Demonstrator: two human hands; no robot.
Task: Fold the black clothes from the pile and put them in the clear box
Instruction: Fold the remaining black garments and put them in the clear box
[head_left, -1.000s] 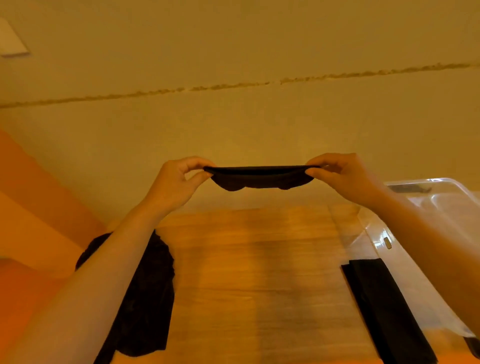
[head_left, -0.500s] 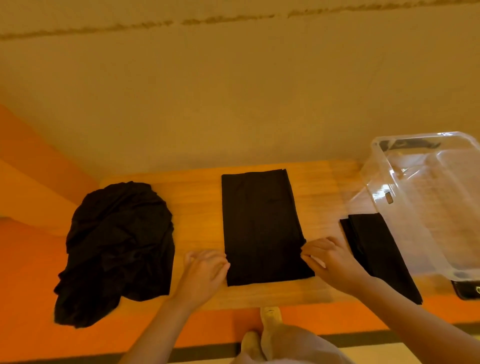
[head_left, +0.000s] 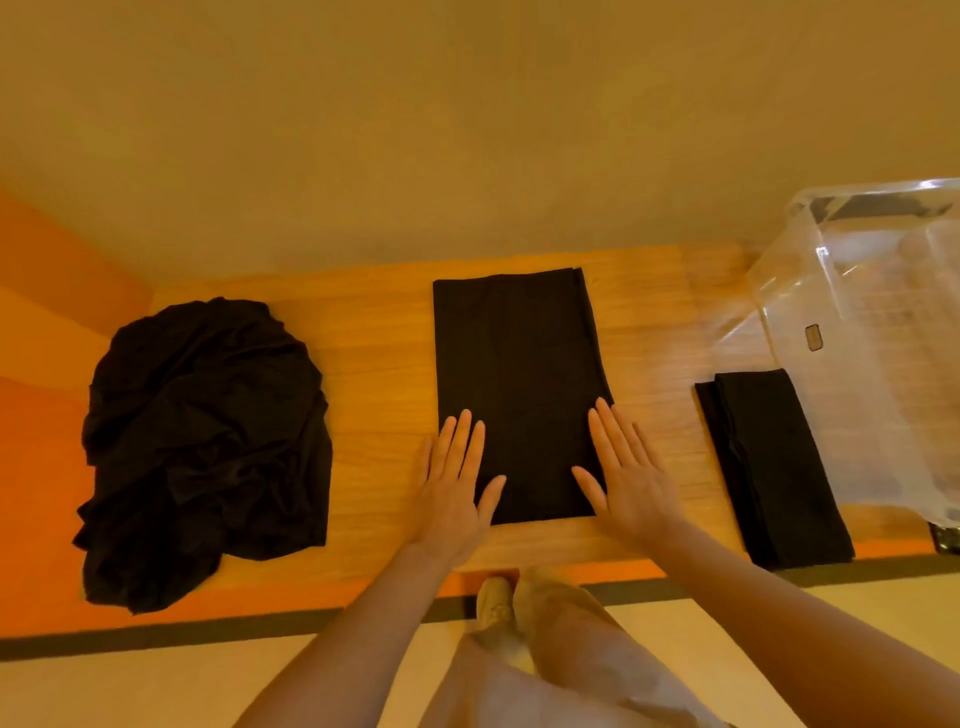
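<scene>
Wooden tabletop (head_left: 363, 332) carries a flat black cloth (head_left: 514, 364); left hand (head_left: 454, 488) and right hand (head_left: 626, 483) press its near corners, fingers straight.

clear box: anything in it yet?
Looks empty: through the clear box only wood grain shows. The folded cloth lies outside, beside it.
</scene>
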